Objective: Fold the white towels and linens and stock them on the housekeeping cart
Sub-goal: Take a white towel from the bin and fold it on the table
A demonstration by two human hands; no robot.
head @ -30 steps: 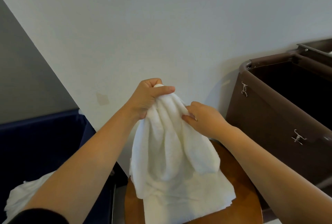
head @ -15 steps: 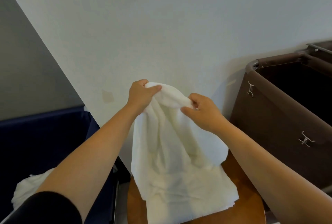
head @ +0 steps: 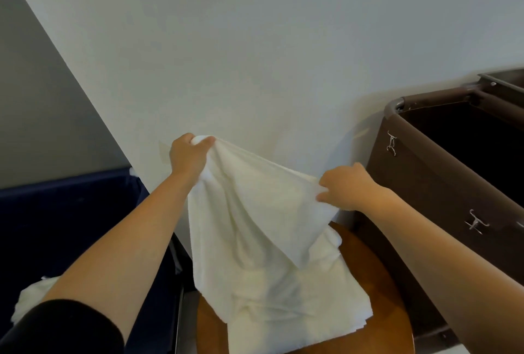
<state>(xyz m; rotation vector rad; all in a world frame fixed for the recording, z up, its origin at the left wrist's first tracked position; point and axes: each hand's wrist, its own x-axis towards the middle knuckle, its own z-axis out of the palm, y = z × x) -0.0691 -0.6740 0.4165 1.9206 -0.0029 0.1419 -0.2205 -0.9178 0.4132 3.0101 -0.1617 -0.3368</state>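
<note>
Head view: the left hand (head: 188, 156) grips a bunched corner of the white towel (head: 255, 226) and the right hand (head: 344, 186) pinches its top edge. The hands are apart, and the cloth trails onto the round desk (head: 377, 282) beside the brown cart (head: 425, 189). Best play, I'd say: find the true right corner, level the edge, pull it taut, then fold.

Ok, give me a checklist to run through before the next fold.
1. Left hand grips the towel at its top: ok.
2. Right hand pinches the upper edge: ok.
3. Right hand is at the other corner: cannot tell.
4. Towel hangs free: not ok, its lower part lies bunched on the wooden table.
5. Cloth is smooth: not ok, creased.
</note>
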